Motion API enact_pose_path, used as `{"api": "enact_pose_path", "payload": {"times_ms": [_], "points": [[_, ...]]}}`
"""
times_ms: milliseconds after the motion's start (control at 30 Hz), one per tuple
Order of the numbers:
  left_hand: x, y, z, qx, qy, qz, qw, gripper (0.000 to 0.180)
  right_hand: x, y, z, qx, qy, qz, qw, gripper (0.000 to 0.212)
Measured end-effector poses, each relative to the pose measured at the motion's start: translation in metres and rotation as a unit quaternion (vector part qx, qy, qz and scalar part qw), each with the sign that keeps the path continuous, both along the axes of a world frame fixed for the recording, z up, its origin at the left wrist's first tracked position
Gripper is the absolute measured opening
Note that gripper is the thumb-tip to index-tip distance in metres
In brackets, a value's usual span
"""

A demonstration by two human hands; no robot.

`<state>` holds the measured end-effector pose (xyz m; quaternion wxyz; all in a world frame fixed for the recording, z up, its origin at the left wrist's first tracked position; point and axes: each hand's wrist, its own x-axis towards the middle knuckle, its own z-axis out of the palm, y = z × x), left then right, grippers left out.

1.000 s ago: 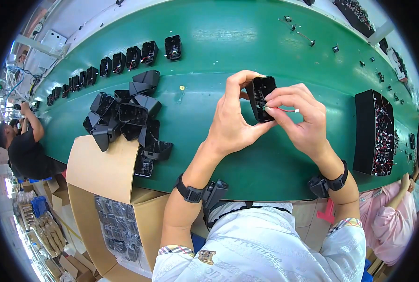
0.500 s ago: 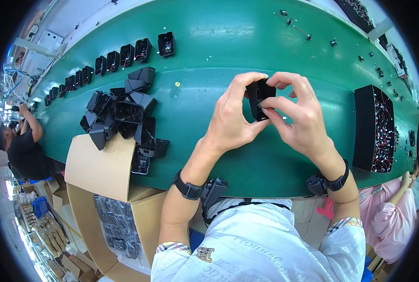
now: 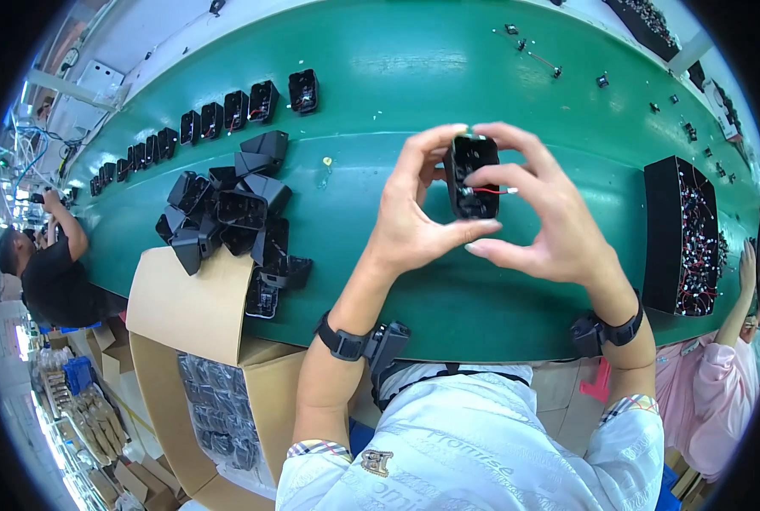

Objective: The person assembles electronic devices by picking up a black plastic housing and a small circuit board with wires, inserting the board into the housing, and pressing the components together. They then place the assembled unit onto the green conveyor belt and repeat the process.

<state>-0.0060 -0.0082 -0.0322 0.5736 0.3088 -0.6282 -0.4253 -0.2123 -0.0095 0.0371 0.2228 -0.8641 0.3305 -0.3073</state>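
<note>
Green and glossy, the table curves across a busy workroom. From where I stand, the left hand clasps a black housing above it, between thumb and fingers, open face up. The right hand is spread, one fingertip inside the shell, another by its upper end, thumb clear below. Out of the shell trails a red wire ending in a white plug, close to the right fingers. I'd worry there: a finger snagging that wire could tug it loose, and the shell, gripped by its ends, might twist if pressed off-centre. To the right stands a black bin of wired parts. Leftward, a heap of housings overlaps a cardboard flap and gets in the way of the row of shells beyond.
</note>
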Motion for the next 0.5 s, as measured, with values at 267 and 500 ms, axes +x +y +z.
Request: {"api": "enact_pose_path", "payload": {"times_ms": [267,500], "points": [[0.003,0.004,0.011,-0.085,-0.102,0.073,0.988,0.090,0.004,0.007,-0.002,0.047,-0.040,0.000,0.998,0.049],[0.004,0.008,0.015,-0.123,-0.162,0.108,0.973,0.089,0.001,-0.003,-0.026,0.221,-0.148,0.027,0.963,0.036]]}}
